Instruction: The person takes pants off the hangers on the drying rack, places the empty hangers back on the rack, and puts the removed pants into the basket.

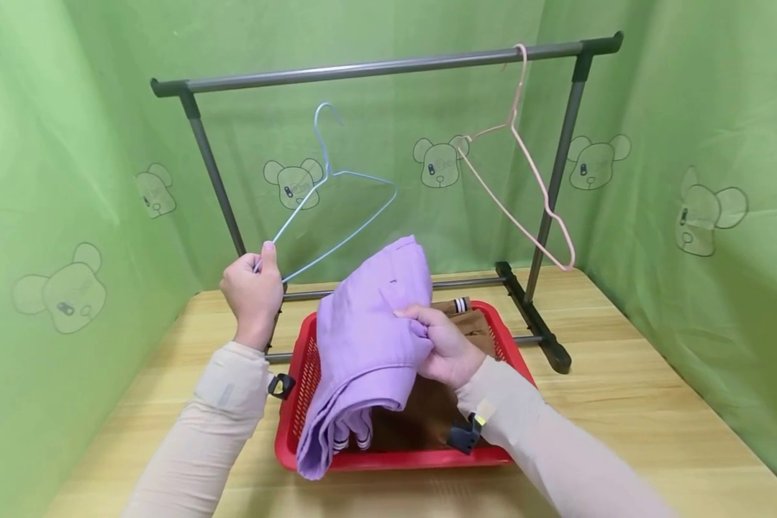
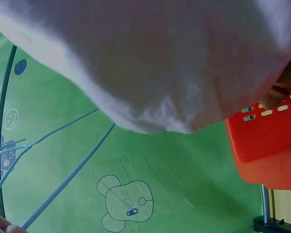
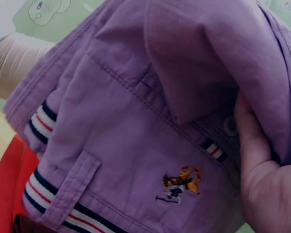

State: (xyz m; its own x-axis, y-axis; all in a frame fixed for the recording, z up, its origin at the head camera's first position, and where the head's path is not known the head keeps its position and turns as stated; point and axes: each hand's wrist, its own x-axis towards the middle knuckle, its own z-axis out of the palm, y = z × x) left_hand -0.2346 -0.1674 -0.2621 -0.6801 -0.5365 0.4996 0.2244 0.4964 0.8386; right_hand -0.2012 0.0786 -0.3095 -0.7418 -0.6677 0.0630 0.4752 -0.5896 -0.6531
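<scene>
My left hand (image 1: 254,291) grips one end of a light-blue hanger (image 1: 356,237), whose hook points up and hangs free below the rail. In my right hand (image 1: 452,349) is a folded purple shirt (image 1: 372,327), pinched between thumb and fingers above the basket. The right wrist view shows the shirt's striped trim, a button and a small embroidered emblem (image 3: 182,184); my right thumb (image 3: 252,136) lies inside a fold. Cloth fills much of the left wrist view, where the hanger (image 2: 70,177) runs to my left fingers (image 2: 2,223) at the lower left corner.
A red basket (image 1: 288,424) with brown clothing (image 1: 475,327) in it stands on the wooden table (image 1: 628,417). Behind it rises a grey clothes rack (image 1: 362,70). A pink hanger (image 1: 544,188) hangs at the rail's right. Green curtains (image 1: 693,144) enclose the back and sides.
</scene>
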